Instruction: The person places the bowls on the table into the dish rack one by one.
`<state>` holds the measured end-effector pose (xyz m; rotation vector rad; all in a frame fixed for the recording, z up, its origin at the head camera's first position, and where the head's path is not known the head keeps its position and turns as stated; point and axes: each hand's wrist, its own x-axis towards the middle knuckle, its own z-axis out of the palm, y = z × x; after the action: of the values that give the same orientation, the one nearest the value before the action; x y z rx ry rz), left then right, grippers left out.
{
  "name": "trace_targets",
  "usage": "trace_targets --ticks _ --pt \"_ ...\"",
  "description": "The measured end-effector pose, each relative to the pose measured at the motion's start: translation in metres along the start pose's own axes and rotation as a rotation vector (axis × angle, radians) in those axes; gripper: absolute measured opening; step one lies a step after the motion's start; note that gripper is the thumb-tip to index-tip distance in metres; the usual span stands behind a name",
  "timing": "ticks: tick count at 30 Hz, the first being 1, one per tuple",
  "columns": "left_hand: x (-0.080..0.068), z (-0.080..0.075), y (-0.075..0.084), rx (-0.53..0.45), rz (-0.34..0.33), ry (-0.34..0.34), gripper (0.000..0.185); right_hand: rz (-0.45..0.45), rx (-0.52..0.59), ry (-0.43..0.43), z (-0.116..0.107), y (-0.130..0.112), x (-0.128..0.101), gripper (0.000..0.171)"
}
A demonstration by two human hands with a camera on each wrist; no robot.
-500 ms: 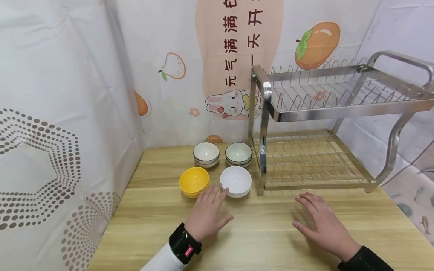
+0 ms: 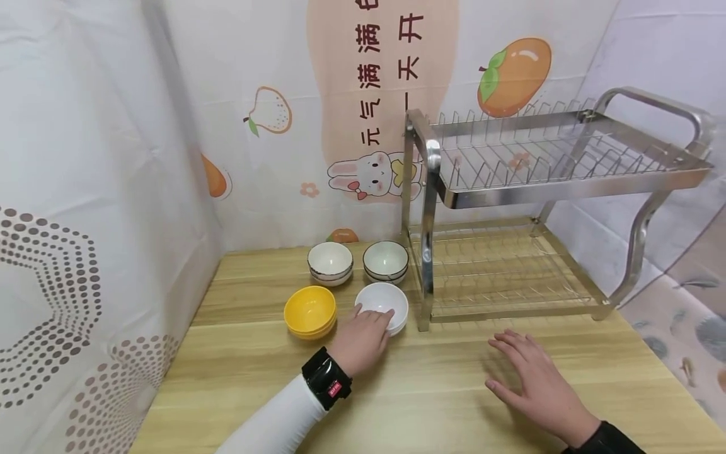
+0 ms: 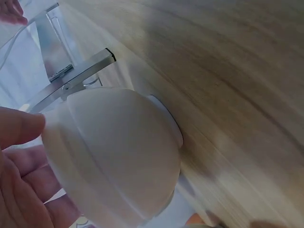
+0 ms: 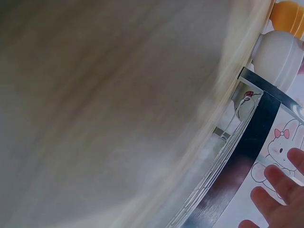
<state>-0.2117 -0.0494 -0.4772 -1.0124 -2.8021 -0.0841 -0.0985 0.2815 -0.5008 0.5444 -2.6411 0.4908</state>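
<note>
My left hand [image 2: 360, 340] is at the near side of a stack of two white bowls [image 2: 383, 297], its thumb and fingers bent about the rim. In the left wrist view the thumb [image 3: 23, 127] meets the rim of the white bowls [image 3: 123, 147], and the other fingers lie at the rim below it. The stack stands upright on the wooden table. Over the table in front of the rack, my right hand [image 2: 539, 384] holds nothing, its fingers spread and relaxed. Yellow stacked bowls [image 2: 309, 310] stand just left of the left hand.
Behind the white bowls stand a dark-rimmed white stack [image 2: 330, 260] and a pale green stack [image 2: 386, 260]. A two-tier metal dish rack [image 2: 510, 317] stands to the right, its front left foot close beside the white bowls. Printed curtains [image 2: 266, 189] close off the back and left.
My left hand has moved right and forward from between the yellow and white bowls onto the white rim, fingers bending around it. The right hand stays about where it was; the view has shifted slightly.
</note>
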Motion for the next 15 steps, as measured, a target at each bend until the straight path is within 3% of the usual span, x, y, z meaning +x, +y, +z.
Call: trace_targets --ticks 6,15 --pt "0.0039 0.0002 0.0013 0.014 0.023 -0.036 0.023 0.000 0.004 0.000 -0.0010 -0.0003 -0.0031 0.067" --pt "0.0086 -0.0054 0.0019 0.007 0.040 -0.029 0.014 -0.019 0.005 0.008 -0.0004 0.0060 0.0002 0.066"
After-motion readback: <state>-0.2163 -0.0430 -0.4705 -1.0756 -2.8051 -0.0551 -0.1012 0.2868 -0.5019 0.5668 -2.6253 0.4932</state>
